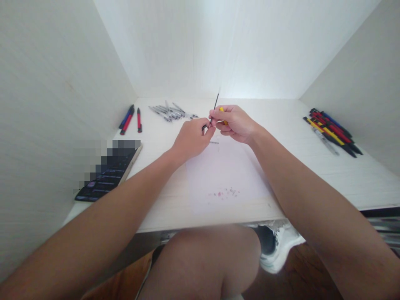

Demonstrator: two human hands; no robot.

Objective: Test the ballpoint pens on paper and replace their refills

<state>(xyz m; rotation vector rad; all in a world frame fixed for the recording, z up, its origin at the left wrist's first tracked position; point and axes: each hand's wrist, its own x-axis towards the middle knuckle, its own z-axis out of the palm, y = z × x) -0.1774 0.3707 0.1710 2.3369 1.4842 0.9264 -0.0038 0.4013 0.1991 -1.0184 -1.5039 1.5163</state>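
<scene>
Over a white sheet of paper (225, 171), my two hands meet fingertip to fingertip. A thin black pen refill (216, 101) slants up between them, its lower end among the fingertips. My right hand (240, 123) is closed, with a yellow pen barrel (222, 111) tucked in its fingers, and its thumb and forefinger pinch the refill. Closed as well, my left hand (193, 136) has a dark pen part (204, 127) in its fingers. On the paper just below lies a small dark, thin piece (213, 143), which may be a spring.
Behind my left hand lies a heap of clear pens or refills (168, 111). Red and blue pens (127, 120) lie at the left wall, near a dark-screened device (109, 175). Several coloured pens (333, 131) lie at the right wall. Small specks (225, 193) dot the paper's near part.
</scene>
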